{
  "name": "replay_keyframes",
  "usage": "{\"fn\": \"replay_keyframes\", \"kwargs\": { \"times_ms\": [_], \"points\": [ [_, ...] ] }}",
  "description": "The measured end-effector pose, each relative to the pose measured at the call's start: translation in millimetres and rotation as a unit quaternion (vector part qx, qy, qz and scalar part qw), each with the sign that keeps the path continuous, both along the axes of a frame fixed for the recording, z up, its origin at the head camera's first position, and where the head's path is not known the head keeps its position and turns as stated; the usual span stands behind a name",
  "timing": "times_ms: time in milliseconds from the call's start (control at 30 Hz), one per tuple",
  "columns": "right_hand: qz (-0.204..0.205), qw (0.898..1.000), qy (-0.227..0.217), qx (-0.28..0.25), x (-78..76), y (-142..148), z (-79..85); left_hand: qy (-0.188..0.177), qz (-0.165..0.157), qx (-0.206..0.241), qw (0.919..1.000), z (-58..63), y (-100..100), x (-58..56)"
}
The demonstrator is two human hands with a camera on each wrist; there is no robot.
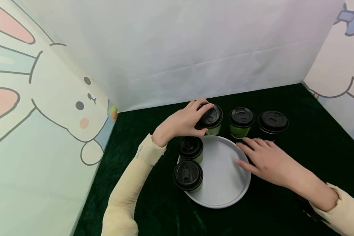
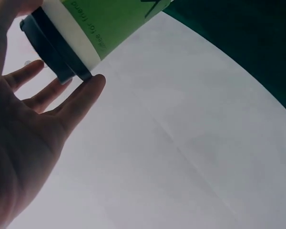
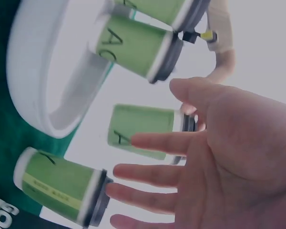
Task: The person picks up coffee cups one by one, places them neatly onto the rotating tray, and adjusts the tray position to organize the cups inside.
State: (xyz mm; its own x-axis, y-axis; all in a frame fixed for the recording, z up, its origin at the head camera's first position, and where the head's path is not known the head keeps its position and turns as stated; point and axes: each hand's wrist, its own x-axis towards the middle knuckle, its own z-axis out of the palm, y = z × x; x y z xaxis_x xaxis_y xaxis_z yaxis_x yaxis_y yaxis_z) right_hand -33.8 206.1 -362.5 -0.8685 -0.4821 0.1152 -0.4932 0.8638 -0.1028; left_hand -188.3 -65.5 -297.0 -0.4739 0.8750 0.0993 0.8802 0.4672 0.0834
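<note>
My left hand (image 1: 184, 122), the nearer one, holds with curled fingers the black lid (image 1: 213, 117) of a green cup (image 1: 213, 130), which is at its three o'clock, axis nearly upright. Toward the cup's six o'clock lies the tray (image 1: 221, 175); my right hand (image 1: 268, 162) is spread near the tray's three.

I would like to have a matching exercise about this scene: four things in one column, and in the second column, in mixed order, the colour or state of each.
Column 1
1. Left hand
2. Right hand
3. Tray
4. Cloth

Column 2
A. dark green
B. fingers extended, holding nothing
C. light grey and round
D. holding a cup by its lid

Right pairs: 1-D, 2-B, 3-C, 4-A
</note>
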Motion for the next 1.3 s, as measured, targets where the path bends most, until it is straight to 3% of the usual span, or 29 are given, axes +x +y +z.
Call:
{"fn": "replay_keyframes", "kwargs": {
  "times_ms": [267, 600, 867, 1300],
  "points": [
    [-0.024, 0.999, 0.021, -0.012, -27.9, 5, 18.4, 0.034, -0.010, 0.007, 0.9994, 5.3, -4, 24.0],
    [-0.047, 0.997, 0.043, -0.041, -60.5, 9, 24.1, 0.094, -0.061, -0.022, 0.9935, 5.2, 3, 49.2],
    [-0.068, 0.996, 0.040, -0.048, -78.8, 9, 23.0, 0.100, -0.092, -0.045, 0.9897, 1.1, 9, 69.4],
    [-0.077, 0.996, 0.013, -0.054, -93.1, 8, 21.2, 0.061, -0.118, -0.091, 0.9869, -10.1, 8, 101.1]
  ]
}}
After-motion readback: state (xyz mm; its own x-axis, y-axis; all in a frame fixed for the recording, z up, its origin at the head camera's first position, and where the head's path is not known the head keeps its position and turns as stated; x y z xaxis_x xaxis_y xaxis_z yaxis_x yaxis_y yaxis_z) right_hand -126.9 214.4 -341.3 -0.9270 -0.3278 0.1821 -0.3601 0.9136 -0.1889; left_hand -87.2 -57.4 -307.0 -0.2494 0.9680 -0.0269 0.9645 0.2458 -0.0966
